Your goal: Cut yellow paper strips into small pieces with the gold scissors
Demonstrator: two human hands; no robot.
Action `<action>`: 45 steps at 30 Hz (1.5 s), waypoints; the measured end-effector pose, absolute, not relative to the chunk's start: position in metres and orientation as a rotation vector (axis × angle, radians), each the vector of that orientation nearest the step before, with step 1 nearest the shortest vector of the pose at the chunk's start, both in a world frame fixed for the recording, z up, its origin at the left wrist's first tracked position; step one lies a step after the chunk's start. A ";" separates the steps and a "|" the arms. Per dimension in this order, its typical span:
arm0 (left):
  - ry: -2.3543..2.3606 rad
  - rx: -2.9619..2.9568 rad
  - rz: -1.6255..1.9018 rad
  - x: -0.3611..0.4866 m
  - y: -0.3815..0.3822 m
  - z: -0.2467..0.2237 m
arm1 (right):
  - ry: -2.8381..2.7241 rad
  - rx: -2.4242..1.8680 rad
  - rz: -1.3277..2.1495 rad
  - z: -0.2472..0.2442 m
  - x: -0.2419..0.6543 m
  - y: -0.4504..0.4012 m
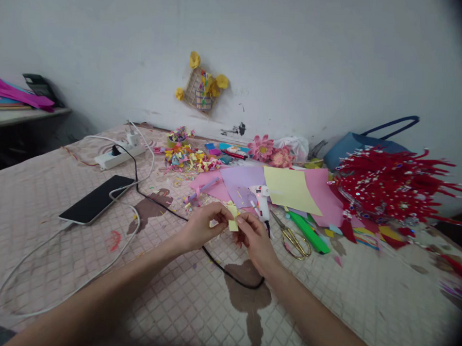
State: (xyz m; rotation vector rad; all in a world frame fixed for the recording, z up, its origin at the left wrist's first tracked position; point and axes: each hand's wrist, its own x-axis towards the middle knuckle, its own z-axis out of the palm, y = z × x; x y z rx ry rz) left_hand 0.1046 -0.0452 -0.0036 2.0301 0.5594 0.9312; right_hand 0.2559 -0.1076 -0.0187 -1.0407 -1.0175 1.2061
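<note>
A small pale-yellow paper piece (pixel 233 225) is sitting between the fingertips of both hands, just this side of the glue gun. The left hand (pixel 202 226) is pinching it from the left, thumb and index finger nearly meeting; the right hand (pixel 256 240) is pinching it from the right, equally narrow. Caution: the paper is looking thin, so uneven pulling could tear or crease it.

Beyond the fingers, a white hot glue gun (pixel 264 206) is lying across the lilac sheet (pixel 238 179), beside a pale-yellow sheet (pixel 288 187). From where I am standing, I cannot tell whether it is hot; if so, a knuckle drifting forward could be burned, and dripping glue could spoil the sheets.

Gold-handled scissors (pixel 294 242) are resting near the right hand. A black cable (pixel 226 270) is passing beneath both hands, coming from the white power strip (pixel 120 158); a forearm snagging it could jerk whatever it is feeding. Farther left, a black-screened device (pixel 98 199) is lying with a white cable crossing its corner.
</note>
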 end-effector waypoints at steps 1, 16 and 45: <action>0.552 2.029 0.934 0.104 -0.045 -0.003 | -1.020 -1.036 1.218 -0.018 0.257 -0.108; 0.458 1.523 0.887 0.109 -0.050 0.004 | -1.060 -1.048 1.201 -0.013 0.260 -0.116; 0.467 1.815 0.801 0.109 -0.055 -0.005 | -1.048 -1.076 1.166 -0.008 0.259 -0.119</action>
